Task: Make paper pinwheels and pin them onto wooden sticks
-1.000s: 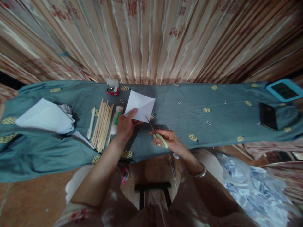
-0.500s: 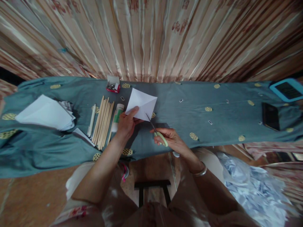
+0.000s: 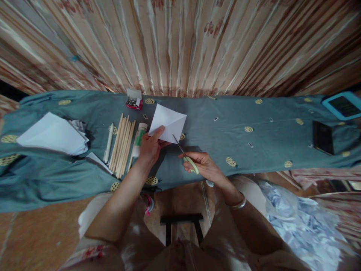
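Note:
My left hand (image 3: 151, 146) pinches a white square sheet of paper (image 3: 168, 122) by its lower left edge, thumb on top and fingers beneath. Creases run across the paper toward its corners. In my right hand (image 3: 200, 165) are scissors (image 3: 191, 165) with light green handles. Their blades reach the paper near its lower corner, one blade showing over it. How far they have cut I cannot tell. Just left of my left hand stands a white and green glue bottle (image 3: 139, 139), lying beside a bundle of wooden sticks (image 3: 122, 146).
A stack of white paper (image 3: 53, 135), a white candle-like stick (image 3: 109, 143) and an open box of small metal pieces (image 3: 134, 101) lie on the green cloth (image 3: 267, 146). A phone (image 3: 323, 138) and a blue-framed tablet (image 3: 345, 105) are far right. A plastic bag (image 3: 303, 222) sits below.
Almost nothing differs. The whole view has shifted very slightly; both hands, the paper and the scissors keep the same arrangement.

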Demonstrator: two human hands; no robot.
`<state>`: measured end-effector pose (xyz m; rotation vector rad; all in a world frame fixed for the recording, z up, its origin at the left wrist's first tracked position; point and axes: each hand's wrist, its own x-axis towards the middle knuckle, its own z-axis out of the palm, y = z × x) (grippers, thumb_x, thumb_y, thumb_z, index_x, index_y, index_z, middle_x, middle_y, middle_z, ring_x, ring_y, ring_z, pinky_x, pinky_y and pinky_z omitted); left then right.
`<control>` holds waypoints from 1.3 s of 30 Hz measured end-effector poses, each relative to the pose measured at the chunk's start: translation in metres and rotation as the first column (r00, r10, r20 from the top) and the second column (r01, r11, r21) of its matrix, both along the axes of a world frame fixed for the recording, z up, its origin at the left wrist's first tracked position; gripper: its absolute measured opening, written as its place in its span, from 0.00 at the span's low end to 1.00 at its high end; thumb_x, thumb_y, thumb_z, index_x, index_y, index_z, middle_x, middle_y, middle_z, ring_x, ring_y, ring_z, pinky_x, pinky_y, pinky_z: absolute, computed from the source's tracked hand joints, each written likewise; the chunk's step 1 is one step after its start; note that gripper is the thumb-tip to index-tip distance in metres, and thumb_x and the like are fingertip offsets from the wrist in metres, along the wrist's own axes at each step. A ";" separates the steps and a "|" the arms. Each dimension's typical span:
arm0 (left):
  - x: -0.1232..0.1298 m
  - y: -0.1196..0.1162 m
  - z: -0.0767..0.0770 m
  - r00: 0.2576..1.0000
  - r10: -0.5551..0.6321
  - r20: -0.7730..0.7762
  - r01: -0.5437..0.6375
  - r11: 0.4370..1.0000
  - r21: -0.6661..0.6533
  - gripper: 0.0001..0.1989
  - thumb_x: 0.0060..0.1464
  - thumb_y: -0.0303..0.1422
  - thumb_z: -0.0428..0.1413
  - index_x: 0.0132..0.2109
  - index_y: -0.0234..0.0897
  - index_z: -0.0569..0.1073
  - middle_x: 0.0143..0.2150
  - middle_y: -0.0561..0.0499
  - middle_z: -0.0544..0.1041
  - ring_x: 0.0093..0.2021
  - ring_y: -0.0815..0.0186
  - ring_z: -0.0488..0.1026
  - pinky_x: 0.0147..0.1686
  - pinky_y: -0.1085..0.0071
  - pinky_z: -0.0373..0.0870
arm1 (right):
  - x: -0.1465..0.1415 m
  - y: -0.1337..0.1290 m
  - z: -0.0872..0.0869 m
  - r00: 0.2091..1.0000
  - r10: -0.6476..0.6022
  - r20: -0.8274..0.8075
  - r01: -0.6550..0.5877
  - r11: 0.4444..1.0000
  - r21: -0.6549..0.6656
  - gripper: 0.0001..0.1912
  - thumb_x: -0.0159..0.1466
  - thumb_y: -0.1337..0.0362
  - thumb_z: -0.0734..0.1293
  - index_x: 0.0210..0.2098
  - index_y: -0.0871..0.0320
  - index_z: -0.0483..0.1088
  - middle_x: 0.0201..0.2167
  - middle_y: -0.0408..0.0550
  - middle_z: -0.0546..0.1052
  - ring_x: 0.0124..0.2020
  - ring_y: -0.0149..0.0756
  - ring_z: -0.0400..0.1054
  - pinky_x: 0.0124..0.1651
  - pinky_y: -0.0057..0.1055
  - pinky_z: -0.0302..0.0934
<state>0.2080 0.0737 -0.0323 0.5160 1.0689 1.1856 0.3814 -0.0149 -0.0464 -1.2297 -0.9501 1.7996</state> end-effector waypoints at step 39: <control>0.005 -0.007 0.000 0.998 -0.041 -0.040 0.040 0.999 -0.025 0.11 0.42 0.34 0.66 0.33 0.33 0.76 0.30 0.50 0.80 0.30 0.63 0.77 0.30 0.69 0.76 | -0.004 0.001 0.001 0.999 -0.052 0.016 0.052 0.998 -0.021 0.25 0.46 0.51 0.80 0.38 0.59 0.78 0.19 0.37 0.74 0.20 0.24 0.67 0.26 0.23 0.62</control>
